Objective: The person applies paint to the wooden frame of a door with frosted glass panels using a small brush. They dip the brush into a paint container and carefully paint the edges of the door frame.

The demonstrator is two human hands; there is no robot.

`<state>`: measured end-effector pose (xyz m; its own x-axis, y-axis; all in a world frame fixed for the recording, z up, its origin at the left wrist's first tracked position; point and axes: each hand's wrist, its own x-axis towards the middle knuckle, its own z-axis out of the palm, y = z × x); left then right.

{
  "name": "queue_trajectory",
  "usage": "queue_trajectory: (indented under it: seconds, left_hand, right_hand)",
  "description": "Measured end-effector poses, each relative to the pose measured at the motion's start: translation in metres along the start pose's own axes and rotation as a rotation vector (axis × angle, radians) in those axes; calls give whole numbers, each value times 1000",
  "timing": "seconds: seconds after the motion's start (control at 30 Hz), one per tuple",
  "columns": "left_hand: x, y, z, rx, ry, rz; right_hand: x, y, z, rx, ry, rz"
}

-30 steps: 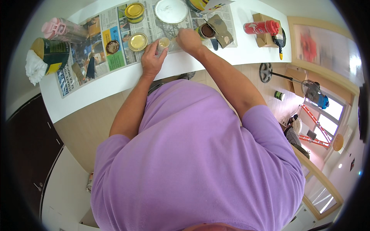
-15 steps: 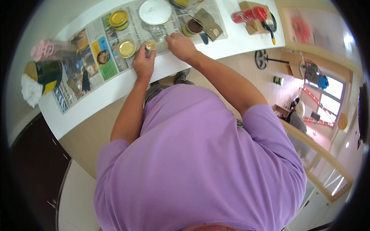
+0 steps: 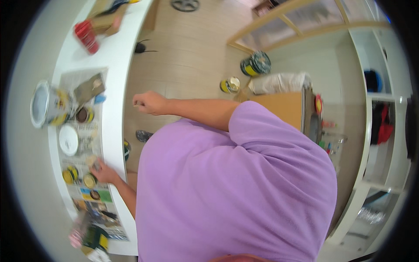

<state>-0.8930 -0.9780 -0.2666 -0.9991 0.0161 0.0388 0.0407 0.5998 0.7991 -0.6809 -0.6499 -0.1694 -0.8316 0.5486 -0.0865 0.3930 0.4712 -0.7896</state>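
My left hand [image 3: 104, 171] is over the newspaper-covered white bench [image 3: 118, 131], its fingers wrapped round a small pale cup [image 3: 92, 162], which is blurred. Close by stand a small tin with a gold-coloured lid [image 3: 90, 180] and a yellow-lidded tin [image 3: 70, 174]. A round white lid [image 3: 69, 140] lies farther along the newspaper [image 3: 89, 150], near an open tin with brown contents [image 3: 82, 115]. Out past the bench edge, above the floor, my right hand [image 3: 149, 103] is closed. A small pale tip shows at its fingers; what it belongs to is hidden.
A large paint can [image 3: 41, 105] and a red bottle [image 3: 87, 37] stand on the bench. On the floor are a dark paint bucket [image 3: 255, 63], a yellow-banded can [image 3: 230, 84] and a cardboard box [image 3: 279, 109]. White shelves [image 3: 365, 139] line the right side.
My body and view have turned right, so the bench now lies at the left. My right hand has left the bench and swung out over the floor; my left hand stays at the cup.
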Motion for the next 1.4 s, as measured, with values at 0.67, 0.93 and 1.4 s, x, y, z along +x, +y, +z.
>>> queue_trajectory:
  seconds: [0.67,0.93,1.4]
  left_hand:
    - [-324,334,214,966,-1644,660]
    - [-385,365,383,810,-1821,752]
    - [-708,500,741,462,-1956,1298]
  right_hand:
    - [-399,312,-197,676,1112,823]
    - [-461,353,-237,290,1335,1064]
    - [-478,463,-462,1125,1732,1050]
